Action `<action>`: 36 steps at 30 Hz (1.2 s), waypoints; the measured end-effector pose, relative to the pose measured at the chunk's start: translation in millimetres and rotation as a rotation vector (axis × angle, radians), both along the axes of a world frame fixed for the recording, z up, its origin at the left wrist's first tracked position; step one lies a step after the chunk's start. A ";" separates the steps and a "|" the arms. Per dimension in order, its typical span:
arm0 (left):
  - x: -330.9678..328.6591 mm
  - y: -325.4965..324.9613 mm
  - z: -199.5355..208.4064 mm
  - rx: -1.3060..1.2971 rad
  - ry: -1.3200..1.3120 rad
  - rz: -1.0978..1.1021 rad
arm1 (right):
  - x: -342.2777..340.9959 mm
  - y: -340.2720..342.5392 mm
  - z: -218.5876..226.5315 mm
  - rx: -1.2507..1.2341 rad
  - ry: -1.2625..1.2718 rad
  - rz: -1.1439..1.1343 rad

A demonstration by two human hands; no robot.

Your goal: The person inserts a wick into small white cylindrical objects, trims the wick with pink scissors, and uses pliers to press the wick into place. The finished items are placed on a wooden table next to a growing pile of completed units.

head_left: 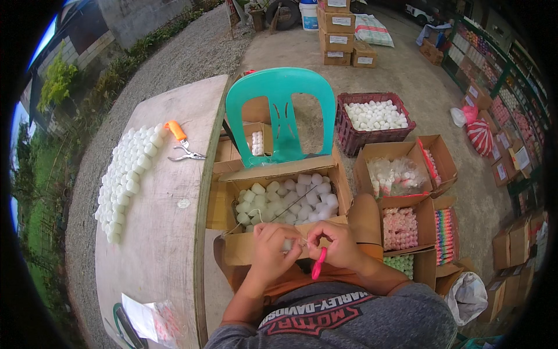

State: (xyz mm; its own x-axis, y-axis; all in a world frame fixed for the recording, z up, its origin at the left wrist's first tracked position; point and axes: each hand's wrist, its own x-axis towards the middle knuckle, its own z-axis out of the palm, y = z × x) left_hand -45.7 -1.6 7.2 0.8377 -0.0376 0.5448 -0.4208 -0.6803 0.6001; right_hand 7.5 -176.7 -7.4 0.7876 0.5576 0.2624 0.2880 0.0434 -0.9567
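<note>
My left hand (274, 247) is closed around a short white candle (287, 245), above the near flap of a cardboard box (343, 185) in my lap. Beside it, my right hand (334, 244) pinches what looks like a thin pale wick at the candle's end. Pink-handled scissors (318, 264) hang from the right hand's fingers; their blades are mostly hidden. Many loose white candles (285, 200) fill the box, and a thin string lies across them. On the table to my left, rows of white candles (131, 168) stand near pliers (187, 153) and an orange handle (175, 130).
A green plastic chair (279, 87) stands just beyond the box. The wooden table (163, 232) runs along my left, with a plastic packet (157, 323) at its near end. On my right sit a crate (375, 139) of white pieces and cartons (427, 230) of coloured candles.
</note>
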 end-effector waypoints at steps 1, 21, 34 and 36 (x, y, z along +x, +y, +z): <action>-0.3 1.7 -0.6 0.014 -0.012 0.030 | -0.1 -0.2 0.0 0.001 0.007 0.002; -1.7 3.0 -5.4 -0.088 0.050 0.087 | 0.4 -0.6 -2.3 0.092 0.061 -0.088; -6.1 -0.1 2.3 -0.183 0.198 0.020 | 2.0 -5.3 4.5 -0.015 -0.119 -0.168; -6.7 0.0 2.1 -0.233 0.229 -0.004 | 3.2 -5.9 2.8 -0.024 -0.114 -0.158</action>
